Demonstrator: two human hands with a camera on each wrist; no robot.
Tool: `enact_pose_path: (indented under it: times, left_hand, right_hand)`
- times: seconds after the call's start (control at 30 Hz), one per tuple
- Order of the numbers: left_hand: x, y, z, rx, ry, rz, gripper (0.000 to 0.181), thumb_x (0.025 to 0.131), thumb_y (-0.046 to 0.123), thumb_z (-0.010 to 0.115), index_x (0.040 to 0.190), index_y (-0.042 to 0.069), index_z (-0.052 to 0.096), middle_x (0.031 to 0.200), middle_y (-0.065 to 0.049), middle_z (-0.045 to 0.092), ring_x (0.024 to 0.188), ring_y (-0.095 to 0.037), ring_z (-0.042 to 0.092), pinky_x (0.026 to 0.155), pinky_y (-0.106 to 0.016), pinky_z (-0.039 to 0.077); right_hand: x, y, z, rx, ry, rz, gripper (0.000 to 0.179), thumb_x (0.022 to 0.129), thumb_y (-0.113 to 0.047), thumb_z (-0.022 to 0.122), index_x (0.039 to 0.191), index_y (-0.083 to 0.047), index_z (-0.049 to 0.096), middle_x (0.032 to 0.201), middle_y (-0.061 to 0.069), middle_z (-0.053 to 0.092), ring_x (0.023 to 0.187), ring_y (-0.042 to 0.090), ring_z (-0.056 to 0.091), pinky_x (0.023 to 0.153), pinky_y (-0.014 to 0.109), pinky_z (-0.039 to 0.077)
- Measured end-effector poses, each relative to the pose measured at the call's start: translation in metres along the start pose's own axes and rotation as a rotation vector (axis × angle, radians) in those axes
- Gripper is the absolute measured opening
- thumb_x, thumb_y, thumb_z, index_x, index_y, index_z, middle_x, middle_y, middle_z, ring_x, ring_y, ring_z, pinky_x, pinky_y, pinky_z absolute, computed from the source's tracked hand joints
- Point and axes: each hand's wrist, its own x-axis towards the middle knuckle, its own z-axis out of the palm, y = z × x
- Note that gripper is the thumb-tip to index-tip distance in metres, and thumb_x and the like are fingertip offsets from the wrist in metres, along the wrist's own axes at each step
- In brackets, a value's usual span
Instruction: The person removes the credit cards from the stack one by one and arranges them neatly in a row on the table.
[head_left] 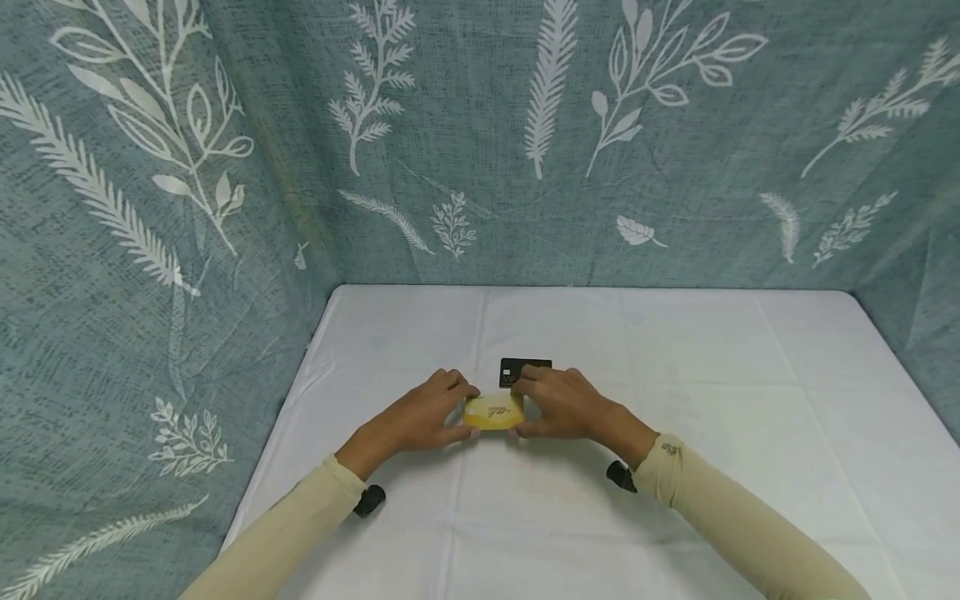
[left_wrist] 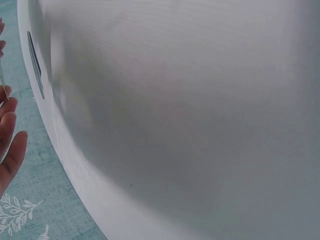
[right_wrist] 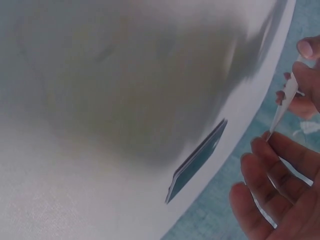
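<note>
A thin yellow card (head_left: 493, 414) with a small brown design is held up between both hands in the head view. My left hand (head_left: 426, 413) pinches its left edge with thumb and fingertips. On the opposite edge, my right hand (head_left: 564, 405) pinches it the same way. Seen from the right wrist, the card (right_wrist: 286, 102) appears nearly edge-on, off the table. Just behind the hands lies a black card (head_left: 512, 372) printed with "VIP", its right part partly covered by the right fingers.
A white cloth covers the table (head_left: 712, 358). Leaf-patterned teal curtains (head_left: 480, 108) hang behind it and along its left side. Small black devices (head_left: 369, 501) are worn below both wrists, at the ends of the cream sleeves.
</note>
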Motion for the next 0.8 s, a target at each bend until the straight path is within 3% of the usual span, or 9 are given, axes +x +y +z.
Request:
enact_pose_path:
  times: [0.63, 0.8]
  left_hand:
    - [-0.01, 0.0, -0.003, 0.019, -0.031, -0.032, 0.053, 0.09, 0.044, 0.074, 0.129, 0.009, 0.063, 0.117, -0.002, 0.058, 0.1, -0.014, 0.051, 0.084, -0.032, 0.05]
    - [-0.012, -0.001, -0.003, 0.02, -0.043, -0.037, 0.053, 0.09, 0.045, 0.073, 0.129, 0.01, 0.064, 0.116, 0.0, 0.059, 0.099, -0.011, 0.05, 0.082, -0.03, 0.049]
  right_hand:
    - [0.004, -0.008, 0.006, 0.01, -0.001, -0.024, 0.051, 0.08, -0.054, 0.079, 0.112, -0.014, 0.072, 0.097, -0.002, 0.062, 0.07, 0.007, 0.049, 0.05, 0.023, 0.039]
    - [0.004, -0.011, 0.007, 0.01, -0.007, -0.036, 0.052, 0.081, -0.055, 0.078, 0.113, -0.014, 0.073, 0.1, -0.002, 0.063, 0.073, 0.007, 0.056, 0.051, 0.024, 0.041]
